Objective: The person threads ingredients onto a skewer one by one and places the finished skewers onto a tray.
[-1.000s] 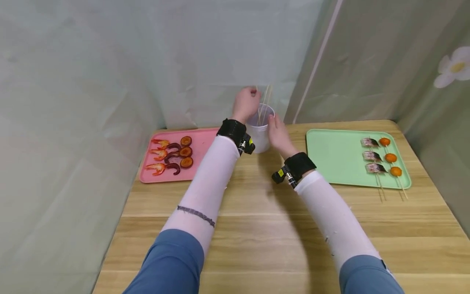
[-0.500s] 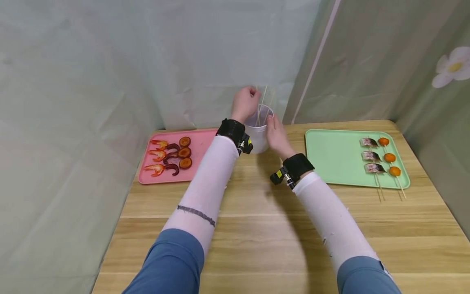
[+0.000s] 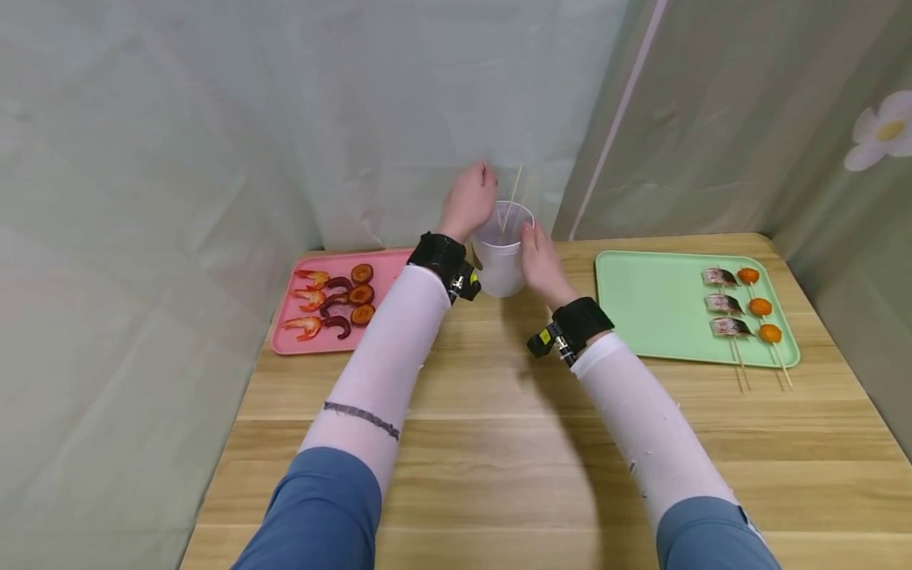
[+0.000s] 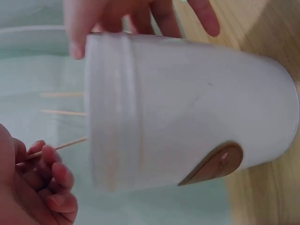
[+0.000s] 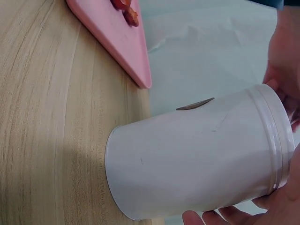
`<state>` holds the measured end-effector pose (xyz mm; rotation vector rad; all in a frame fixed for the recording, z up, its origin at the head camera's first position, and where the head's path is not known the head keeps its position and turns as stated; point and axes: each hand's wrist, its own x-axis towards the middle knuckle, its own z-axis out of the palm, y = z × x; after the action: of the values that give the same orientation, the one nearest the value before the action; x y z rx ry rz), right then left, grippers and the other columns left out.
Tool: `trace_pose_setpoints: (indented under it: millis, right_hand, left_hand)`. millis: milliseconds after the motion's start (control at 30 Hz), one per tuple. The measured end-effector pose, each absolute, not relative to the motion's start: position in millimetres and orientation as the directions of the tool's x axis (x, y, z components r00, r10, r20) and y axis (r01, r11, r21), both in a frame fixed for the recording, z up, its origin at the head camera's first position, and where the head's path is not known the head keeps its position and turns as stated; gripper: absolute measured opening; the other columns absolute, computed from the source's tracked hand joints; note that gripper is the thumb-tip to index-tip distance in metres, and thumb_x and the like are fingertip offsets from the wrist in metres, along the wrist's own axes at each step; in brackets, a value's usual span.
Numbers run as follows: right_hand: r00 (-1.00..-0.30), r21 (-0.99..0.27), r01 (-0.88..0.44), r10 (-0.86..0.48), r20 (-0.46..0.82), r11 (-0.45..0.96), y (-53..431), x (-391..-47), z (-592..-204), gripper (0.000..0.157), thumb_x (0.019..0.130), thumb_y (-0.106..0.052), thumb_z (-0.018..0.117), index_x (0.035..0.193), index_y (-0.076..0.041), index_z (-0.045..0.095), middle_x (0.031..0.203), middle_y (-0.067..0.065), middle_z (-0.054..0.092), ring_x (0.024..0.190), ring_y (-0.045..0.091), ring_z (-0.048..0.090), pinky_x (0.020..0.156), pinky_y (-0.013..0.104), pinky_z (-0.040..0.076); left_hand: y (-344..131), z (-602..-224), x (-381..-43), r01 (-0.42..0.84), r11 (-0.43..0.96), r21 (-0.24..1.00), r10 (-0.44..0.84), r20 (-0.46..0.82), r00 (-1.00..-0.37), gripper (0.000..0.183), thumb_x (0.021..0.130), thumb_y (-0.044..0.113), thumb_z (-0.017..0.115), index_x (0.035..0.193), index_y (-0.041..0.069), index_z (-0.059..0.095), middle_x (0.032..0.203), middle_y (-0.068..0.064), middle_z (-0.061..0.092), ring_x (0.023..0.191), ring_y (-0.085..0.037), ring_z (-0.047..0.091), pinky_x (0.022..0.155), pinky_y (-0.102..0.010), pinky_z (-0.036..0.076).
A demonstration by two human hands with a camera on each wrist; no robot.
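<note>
A white tapered bucket (image 3: 500, 269) stands upright at the back of the table, with a brown teardrop-shaped handle tab (image 4: 218, 161) on its side. My right hand (image 3: 540, 261) holds the bucket at its right side, thumb near the rim and fingers along the wall. At the left of the rim, my left hand (image 3: 470, 198) pinches a thin bamboo skewer (image 4: 70, 143); the skewer's other end runs behind the rim in the left wrist view. Two more bamboo skewers (image 4: 61, 112) poke out of the bucket, their lower parts hidden inside it.
On the left, a pink tray (image 3: 390, 277) carries shrimp, curled dark tentacle-like pieces and round brown slices (image 3: 362, 294). To the right lies a green tray (image 3: 641, 309) with fish pieces (image 3: 723, 304) and orange balls (image 3: 759, 306) on skewers, some sticking out over its front edge. A curtain hangs behind.
My left hand has shifted slightly left and up, away from the bucket's rim, with the pinched skewer. My right hand and the bucket stay in place.
</note>
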<state>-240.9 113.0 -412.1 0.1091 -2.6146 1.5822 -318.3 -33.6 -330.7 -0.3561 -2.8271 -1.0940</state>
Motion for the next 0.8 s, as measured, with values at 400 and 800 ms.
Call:
trace_pose_setpoints:
  millis: [400,800]
  right_hand:
    - [-0.992,-0.887,-0.119,-0.012,0.127,0.447,122.3,-242.1,-410.4,0.058,0.119,-0.032,0.021,0.164,0.004,0.029,0.167,0.027,0.035,0.157,0.037,0.029,0.128,0.046,0.021]
    - [-0.997,-0.896,-0.068,-0.008,0.071,0.439,138.4,-242.1,-405.0,0.062,0.118,-0.036,0.022,0.168,0.001,0.023,0.17,0.026,0.029,0.159,0.038,0.025,0.129,0.047,0.018]
  left_hand:
    - [-56.9,-299.6,-270.7,0.596,0.519,0.613,0.262,0.549,-0.794,0.033,0.118,0.024,0.041,0.12,0.003,0.066,0.08,-0.007,0.052,0.07,-0.021,0.048,0.068,-0.032,0.037]
    - [-71.7,-313.0,-251.6,0.647,0.282,0.708,0.152,0.633,-0.759,0.029,0.117,0.016,0.04,0.109,-0.002,0.062,0.076,-0.006,0.051,0.065,-0.02,0.045,0.064,-0.03,0.036]
